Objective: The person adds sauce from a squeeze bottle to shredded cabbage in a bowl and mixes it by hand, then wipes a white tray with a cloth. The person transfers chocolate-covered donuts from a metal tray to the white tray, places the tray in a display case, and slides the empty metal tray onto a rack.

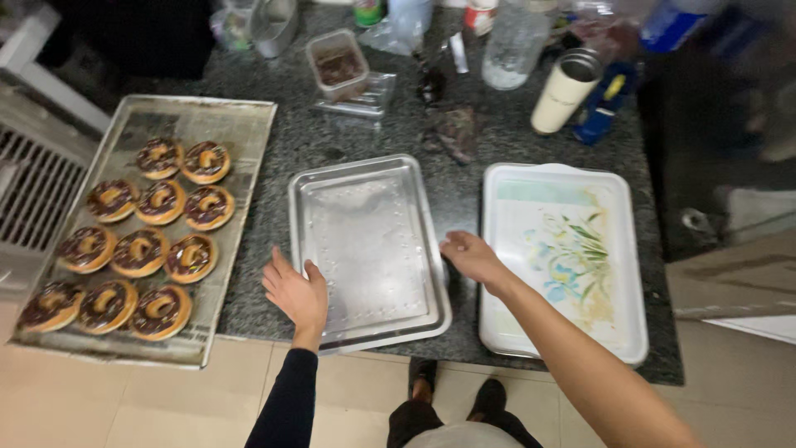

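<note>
Steel tray (365, 241) sits empty on the granite counter (274, 216) between my hands: left hand (296, 290) open on its left rim, right hand (469, 255) loosely curled at its right edge. Its near end overhangs, so a careless push could tip it, or knock the doughnut tray (240, 124) or floral tray (622, 249) alongside.

A steel tray (369, 249) lies mid-counter, with the left hand (296, 292) on its left rim and the right hand (471, 257) at its right rim. Left of it sits a baking sheet (240, 124) bearing doughnuts (139, 251); right lies a plastic tray (514, 274). Far behind stand a tub (337, 64) and what seems a cup (566, 90).
</note>
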